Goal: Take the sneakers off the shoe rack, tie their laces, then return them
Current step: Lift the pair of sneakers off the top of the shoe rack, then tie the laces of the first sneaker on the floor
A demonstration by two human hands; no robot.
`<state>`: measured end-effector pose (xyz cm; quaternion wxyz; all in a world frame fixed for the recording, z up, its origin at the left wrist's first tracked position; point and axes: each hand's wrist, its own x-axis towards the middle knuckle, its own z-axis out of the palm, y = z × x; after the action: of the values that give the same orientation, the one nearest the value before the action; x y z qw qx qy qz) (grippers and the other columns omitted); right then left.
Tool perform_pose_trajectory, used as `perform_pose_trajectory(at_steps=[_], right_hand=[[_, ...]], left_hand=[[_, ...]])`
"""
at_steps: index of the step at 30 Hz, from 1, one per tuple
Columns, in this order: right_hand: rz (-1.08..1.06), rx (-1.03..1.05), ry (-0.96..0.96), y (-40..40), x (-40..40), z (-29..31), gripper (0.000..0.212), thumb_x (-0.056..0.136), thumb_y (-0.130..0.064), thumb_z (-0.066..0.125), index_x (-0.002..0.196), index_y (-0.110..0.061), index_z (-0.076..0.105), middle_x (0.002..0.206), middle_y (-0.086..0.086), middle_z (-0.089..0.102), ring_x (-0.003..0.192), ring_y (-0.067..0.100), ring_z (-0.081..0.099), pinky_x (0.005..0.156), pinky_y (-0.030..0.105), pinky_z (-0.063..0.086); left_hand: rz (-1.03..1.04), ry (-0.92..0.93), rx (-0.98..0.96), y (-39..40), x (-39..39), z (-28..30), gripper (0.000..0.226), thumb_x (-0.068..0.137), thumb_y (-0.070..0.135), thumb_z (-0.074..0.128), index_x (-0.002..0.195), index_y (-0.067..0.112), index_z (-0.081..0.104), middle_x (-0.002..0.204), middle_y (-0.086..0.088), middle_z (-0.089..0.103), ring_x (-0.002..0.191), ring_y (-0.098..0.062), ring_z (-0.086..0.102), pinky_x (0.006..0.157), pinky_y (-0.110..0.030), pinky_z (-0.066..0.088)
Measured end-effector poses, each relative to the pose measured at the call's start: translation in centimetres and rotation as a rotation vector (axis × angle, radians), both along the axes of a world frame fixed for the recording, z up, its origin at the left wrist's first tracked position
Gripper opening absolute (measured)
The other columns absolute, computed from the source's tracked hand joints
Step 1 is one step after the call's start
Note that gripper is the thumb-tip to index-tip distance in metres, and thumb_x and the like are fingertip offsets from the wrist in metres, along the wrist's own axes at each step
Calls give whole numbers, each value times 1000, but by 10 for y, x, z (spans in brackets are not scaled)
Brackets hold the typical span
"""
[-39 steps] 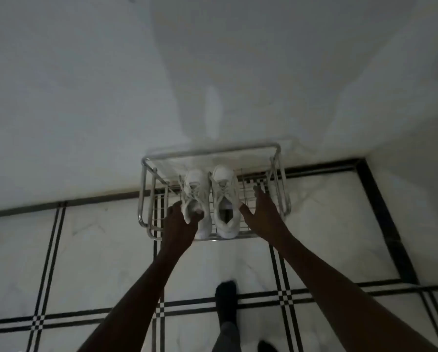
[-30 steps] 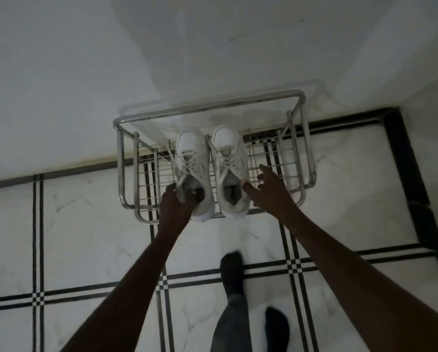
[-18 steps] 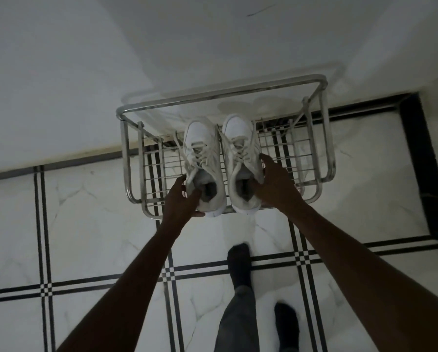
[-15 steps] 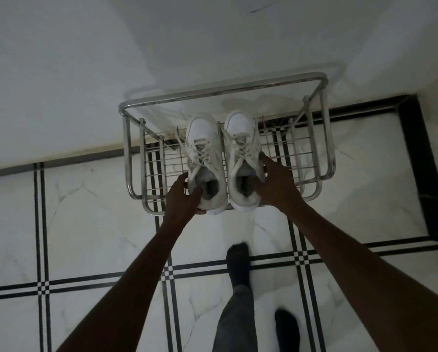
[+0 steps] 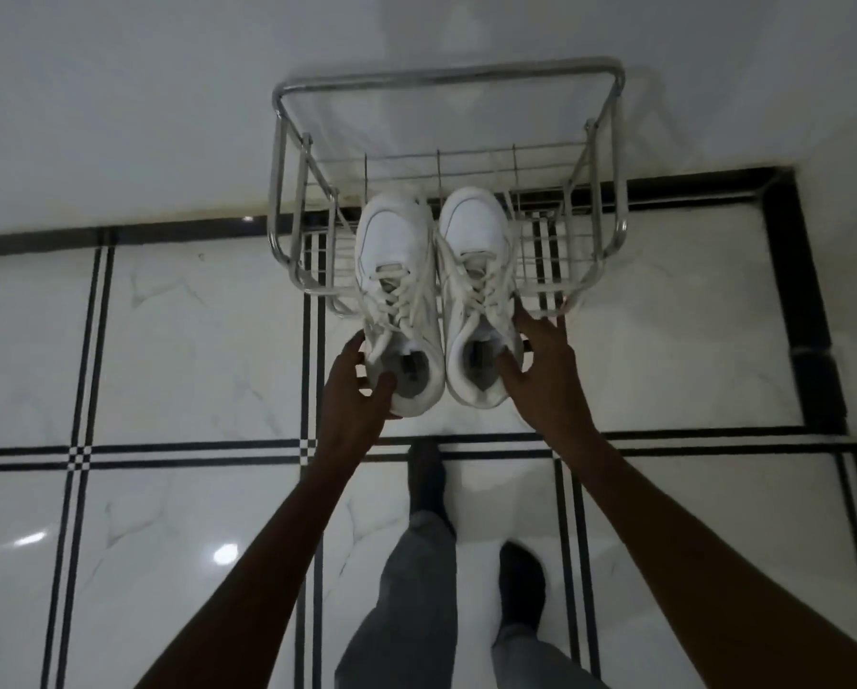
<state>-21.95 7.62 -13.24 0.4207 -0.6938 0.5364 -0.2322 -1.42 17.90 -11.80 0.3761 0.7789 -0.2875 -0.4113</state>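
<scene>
Two white sneakers lie side by side, toes toward the wall, heels hanging past the front edge of a chrome wire shoe rack (image 5: pixel 610 191). My left hand (image 5: pixel 354 390) grips the heel collar of the left sneaker (image 5: pixel 396 271), thumb inside the opening. My right hand (image 5: pixel 540 370) holds the right sneaker (image 5: pixel 476 261) at its heel collar, thumb in the opening and fingers along its outer side. The laces on both shoes hang loose and untied.
The rack stands against a white wall (image 5: pixel 168 101) on glossy white marble tiles (image 5: pixel 192 340) with black inlay stripes. A black border runs along the wall and down the right side. My own legs in grey trousers and dark socks (image 5: pixel 426 474) stand just below the shoes.
Both hands closed on the heels of the sneakers and drew them toward me, so the heels now overhang the rack's front edge. The camera has moved closer to the rack.
</scene>
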Motion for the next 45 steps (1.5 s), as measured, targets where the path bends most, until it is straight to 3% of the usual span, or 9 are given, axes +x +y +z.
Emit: perform_pose_trajectory(at_steps=[3, 10, 23, 28, 32, 35, 39, 43, 45], right_hand=[[7, 44, 18, 53, -19, -21, 61, 93, -12, 64, 150, -13, 41, 124, 13, 62, 117, 21, 59, 102, 38, 51], [24, 137, 70, 140, -48, -136, 60, 93, -10, 65, 149, -7, 42, 123, 17, 64, 115, 29, 61, 97, 45, 54], [6, 240, 190, 184, -58, -370, 54, 94, -9, 63, 145, -4, 47, 135, 17, 61, 124, 30, 59, 104, 35, 48], [-21, 233, 189, 193, -56, -382, 60, 90, -13, 69, 146, -11, 47, 136, 15, 59, 126, 27, 57, 104, 35, 49], [-127, -43, 236, 198, -43, -355, 53, 85, -30, 74, 132, -11, 56, 132, 12, 54, 127, 24, 50, 100, 25, 45], [-15, -144, 233, 195, -14, -333, 26, 89, -30, 69, 105, -10, 65, 111, 8, 58, 99, 17, 59, 86, 26, 53], [176, -55, 302, 188, 26, -349, 24, 94, -28, 61, 91, -6, 68, 96, 11, 62, 85, 21, 61, 79, 35, 53], [223, 36, 438, 174, 50, -365, 24, 88, -30, 67, 76, -10, 63, 78, 7, 65, 66, 18, 61, 57, 27, 43], [243, 71, 476, 164, 55, -367, 16, 86, -20, 68, 83, -4, 69, 86, 10, 71, 76, 22, 67, 65, 30, 53]], left_hand=[[7, 13, 42, 51, -18, -19, 59, 99, 9, 63, 150, 29, 41, 121, 7, 60, 101, -15, 66, 77, -40, 65], [-7, 104, 153, 132, -42, -129, 58, 96, 11, 64, 150, 19, 46, 130, -9, 60, 101, -23, 71, 58, -35, 65], [-26, 117, 239, 182, -61, -373, 41, 100, 13, 62, 140, 15, 52, 121, -11, 62, 83, -26, 75, 68, -53, 66], [-34, 61, 227, 188, -57, -392, 48, 94, 26, 70, 139, 22, 53, 122, -9, 67, 92, -24, 74, 74, -47, 66], [-86, -63, 134, 184, -45, -383, 76, 82, 51, 81, 149, 29, 50, 125, 4, 64, 107, -11, 66, 85, -22, 57], [-70, -96, 48, 172, -42, -376, 51, 90, 46, 76, 132, 19, 66, 121, 2, 64, 107, -10, 65, 74, -6, 51], [-85, -143, -52, 161, -35, -388, 25, 93, 31, 75, 109, 13, 70, 111, -3, 68, 98, -17, 70, 78, -30, 61], [-173, -194, -155, 157, -27, -400, 15, 93, 19, 74, 103, 9, 67, 105, -6, 67, 96, -14, 69, 73, -20, 58], [-213, -231, -202, 155, -23, -402, 11, 93, 15, 73, 95, 7, 66, 97, -6, 69, 92, -14, 69, 69, -20, 57]])
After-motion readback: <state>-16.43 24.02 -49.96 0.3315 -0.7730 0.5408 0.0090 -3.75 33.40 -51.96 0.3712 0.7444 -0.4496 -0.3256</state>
